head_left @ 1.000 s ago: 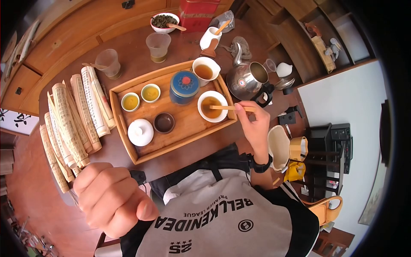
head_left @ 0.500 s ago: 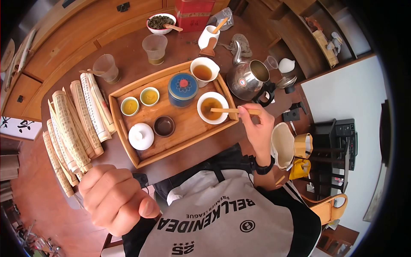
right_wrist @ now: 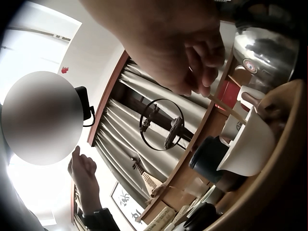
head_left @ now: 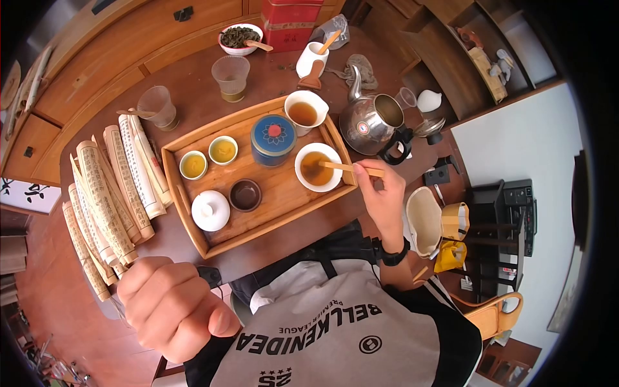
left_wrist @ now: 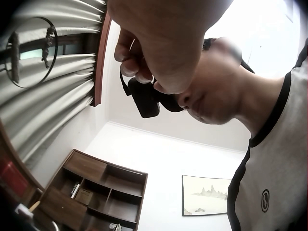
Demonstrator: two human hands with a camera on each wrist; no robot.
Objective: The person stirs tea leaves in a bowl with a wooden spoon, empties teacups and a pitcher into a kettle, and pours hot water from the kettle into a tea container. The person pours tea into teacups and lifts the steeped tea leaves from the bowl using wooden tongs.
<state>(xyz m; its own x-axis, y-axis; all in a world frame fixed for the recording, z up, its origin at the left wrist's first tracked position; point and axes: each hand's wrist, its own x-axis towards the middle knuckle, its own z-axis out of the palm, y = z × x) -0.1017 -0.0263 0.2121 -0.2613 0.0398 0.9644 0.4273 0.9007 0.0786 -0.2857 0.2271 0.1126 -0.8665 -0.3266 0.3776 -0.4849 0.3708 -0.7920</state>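
In the head view my right hand (head_left: 385, 197) pinches a thin wooden stick (head_left: 369, 170) between thumb and fingers. The stick's far end dips into the amber tea of a white gaiwan bowl (head_left: 300, 169), where dark leaves show. That bowl stands at the near right corner of a wooden tray (head_left: 284, 219). The right wrist view shows the stick slanting over the white rim. My left hand (head_left: 169, 308) is raised in a fist with curled fingers, holding nothing visible, close before the head camera. A white gaiwan lid (head_left: 211, 211) lies on the tray's left side.
Also on the tray are a blue tin (head_left: 273, 143), a white pitcher of tea (head_left: 305, 109), two small tea cups (head_left: 223, 150) and a dark cup (head_left: 245, 195). A steel kettle (head_left: 369, 122) stands at right. Rolled paper scrolls (head_left: 103, 200) lie at left.
The view has shifted slightly. My right hand keeps its pinch on the stick, whose tip has moved a little in the bowl; dark leaves now gather near it. My left fist stays raised.
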